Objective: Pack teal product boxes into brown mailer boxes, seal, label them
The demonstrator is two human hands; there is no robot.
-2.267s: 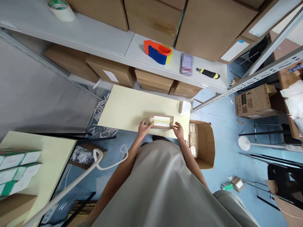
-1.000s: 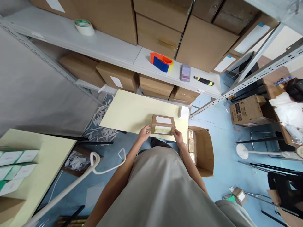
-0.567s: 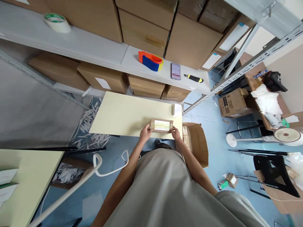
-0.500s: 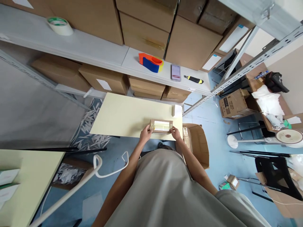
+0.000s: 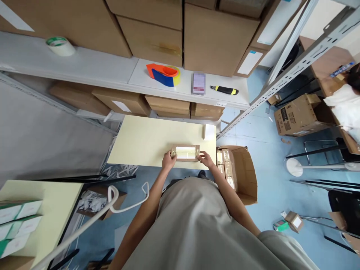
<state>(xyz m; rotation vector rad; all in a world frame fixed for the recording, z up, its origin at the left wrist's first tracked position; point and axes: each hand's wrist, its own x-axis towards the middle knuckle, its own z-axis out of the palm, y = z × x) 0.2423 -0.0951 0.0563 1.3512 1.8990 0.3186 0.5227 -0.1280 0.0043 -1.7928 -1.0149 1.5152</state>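
A small cardboard box (image 5: 186,153) with a white label and shiny clear tape on its top face lies near the front edge of the pale yellow table (image 5: 140,138). My left hand (image 5: 168,160) is closed around its left end, thumb toward me. At the opposite end, the fingers of my right hand (image 5: 206,159) grip the box's right side. The undersides of both hands' grips are hidden. Just beyond my right hand, a white block-like stack (image 5: 208,132) stands at the table's right edge.
A large open carton (image 5: 247,176) holding several small taped boxes stands on the floor at right. The shelf (image 5: 107,69) ahead bears a tape roll (image 5: 60,45), a tape dispenser (image 5: 164,75), a phone-like item (image 5: 198,83) and a utility knife (image 5: 224,90). A white curved pole (image 5: 84,225) rises at left.
Both hands and the box have shifted slightly left in view, and the box looks more level. The head view has turned, showing more of the small boxes inside the open carton.
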